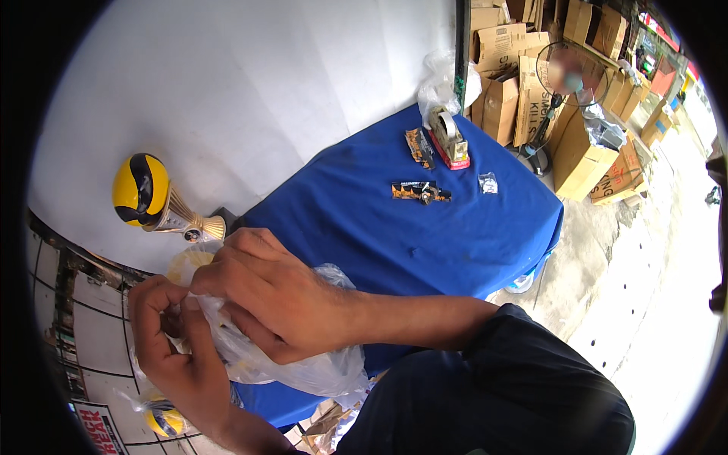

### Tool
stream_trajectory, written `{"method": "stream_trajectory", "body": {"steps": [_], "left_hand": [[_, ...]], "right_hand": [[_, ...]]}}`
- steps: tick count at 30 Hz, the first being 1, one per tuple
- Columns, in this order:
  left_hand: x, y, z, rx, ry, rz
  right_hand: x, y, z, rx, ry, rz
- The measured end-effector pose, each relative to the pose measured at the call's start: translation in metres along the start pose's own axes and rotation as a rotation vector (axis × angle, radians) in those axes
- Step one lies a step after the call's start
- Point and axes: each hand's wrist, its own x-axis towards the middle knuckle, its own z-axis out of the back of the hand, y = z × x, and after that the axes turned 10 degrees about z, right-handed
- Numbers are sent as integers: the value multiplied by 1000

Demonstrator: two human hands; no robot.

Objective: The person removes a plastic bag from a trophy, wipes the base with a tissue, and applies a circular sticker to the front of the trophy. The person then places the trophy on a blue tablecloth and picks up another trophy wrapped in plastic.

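Observation:
My left hand [178, 341] and my right hand [277, 299] meet at the left, fingers curled and pinching the clear plastic bag [326, 373] between them. Loose folds of the bag hang below my right hand, over the blue cloth. Something yellowish [186, 265] shows through the plastic behind my fingers; most of it is hidden. Just beyond my hands stands a trophy [142, 189] with a yellow and black ball on a gold and silver fluted stem. Another yellow and black ball [163, 418], partly wrapped in plastic, sits low at the left beside my forearm.
On the blue-covered table [341, 212] lie a tape dispenser [449, 136], dark printed strips [415, 191] and a small clear packet [488, 183]. Cardboard boxes [500, 98] and a fan [572, 74] stand at the right. A white wall [265, 76] backs the table.

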Motion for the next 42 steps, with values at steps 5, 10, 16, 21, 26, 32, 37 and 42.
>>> {"method": "stream_trajectory", "body": {"steps": [5,10,16,21,26,32,37,42], "left_hand": [[0,-17,15,102,137,-22],[-3,-23,13,137,75,53],[-8,-14,11,196,-93,-27],[-17,-11,15,145,-130,-91],[1,-3,0,-77,-168,-45],[10,1,-5,-493,-149,196],[34,14,4,-313,-179,256],[22,7,-2,-579,-167,216]], "right_hand": [[5,-4,-3,-110,16,-11],[13,-6,2,-38,86,-18],[16,1,0,69,118,-67],[16,-2,-2,227,115,-87],[18,-12,8,341,191,-82],[22,-1,7,119,318,-119],[25,-17,16,413,321,11],[23,-35,15,404,238,-170]]}}
